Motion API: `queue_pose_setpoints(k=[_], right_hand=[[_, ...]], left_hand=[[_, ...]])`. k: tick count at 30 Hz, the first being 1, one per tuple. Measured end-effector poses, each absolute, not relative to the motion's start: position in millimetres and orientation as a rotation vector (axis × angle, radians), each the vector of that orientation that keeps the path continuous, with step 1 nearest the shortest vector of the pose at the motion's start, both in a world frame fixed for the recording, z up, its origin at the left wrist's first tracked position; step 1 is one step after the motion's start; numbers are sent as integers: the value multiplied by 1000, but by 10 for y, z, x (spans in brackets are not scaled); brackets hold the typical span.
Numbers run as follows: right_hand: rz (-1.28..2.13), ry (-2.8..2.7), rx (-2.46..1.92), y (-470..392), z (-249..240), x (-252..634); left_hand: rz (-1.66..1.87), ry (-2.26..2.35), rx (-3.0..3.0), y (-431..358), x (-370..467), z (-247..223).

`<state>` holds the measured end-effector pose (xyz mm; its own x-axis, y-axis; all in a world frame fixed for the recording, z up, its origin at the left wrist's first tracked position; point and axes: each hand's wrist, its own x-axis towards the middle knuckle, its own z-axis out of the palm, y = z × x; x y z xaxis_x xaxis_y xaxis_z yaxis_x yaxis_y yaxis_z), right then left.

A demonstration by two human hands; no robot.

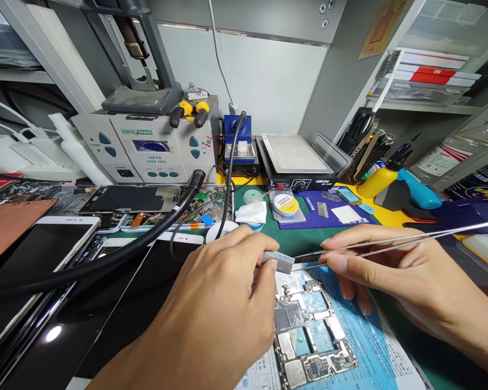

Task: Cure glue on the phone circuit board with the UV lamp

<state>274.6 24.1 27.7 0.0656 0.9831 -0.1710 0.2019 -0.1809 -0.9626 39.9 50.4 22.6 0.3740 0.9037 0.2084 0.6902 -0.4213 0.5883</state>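
Note:
My left hand (223,292) pinches a small grey metal block (282,262) between thumb and forefinger, above the far end of a phone circuit board (296,374). The board lies on a blue and white printed sheet (370,330). Held in my right hand (398,271) is a pair of long metal tweezers (463,229), thumb and fingers closed around its arms. Its tips point left and end close to the block; whether they touch it I cannot tell. Part of the board's left side is hidden behind my left hand.
A hot air station (146,146) stands at the back left, its thick black hose (154,238) crossing over several phone screens (20,249). Farther back are a heating plate (296,154), a solder reel (285,205) and a purple mat (309,216). A yellow bottle (376,181) stands right.

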Motion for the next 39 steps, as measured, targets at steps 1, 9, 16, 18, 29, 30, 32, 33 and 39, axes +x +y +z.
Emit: queue_pose_setpoints(k=[1, 9, 16, 18, 29, 30, 32, 33, 39], right_hand=[[1196, -1221, -1523, 234, 276, 2746], [1257, -1292, -1436, 258, 192, 2838], [1212, -1244, -1501, 245, 272, 2744], [1224, -1256, -1499, 244, 283, 2733], [1208, -1210, -1531, 235, 328, 2664], [1191, -1200, -1547, 228, 332, 2655], [1180, -1214, -1548, 224, 330, 2655], [1189, -1239, -1533, 226, 324, 2666], [1236, -1301, -1480, 264, 263, 2766]], left_hand=[[720, 1384, 2236, 507, 401, 224], [756, 1368, 2262, 491, 408, 204], [731, 1362, 2245, 497, 405, 209], [724, 1366, 2238, 495, 408, 220], [682, 1362, 2210, 494, 402, 206], [681, 1364, 2204, 497, 401, 206], [686, 1365, 2201, 501, 400, 205], [692, 1367, 2200, 502, 399, 205], [712, 1363, 2213, 498, 396, 208]])
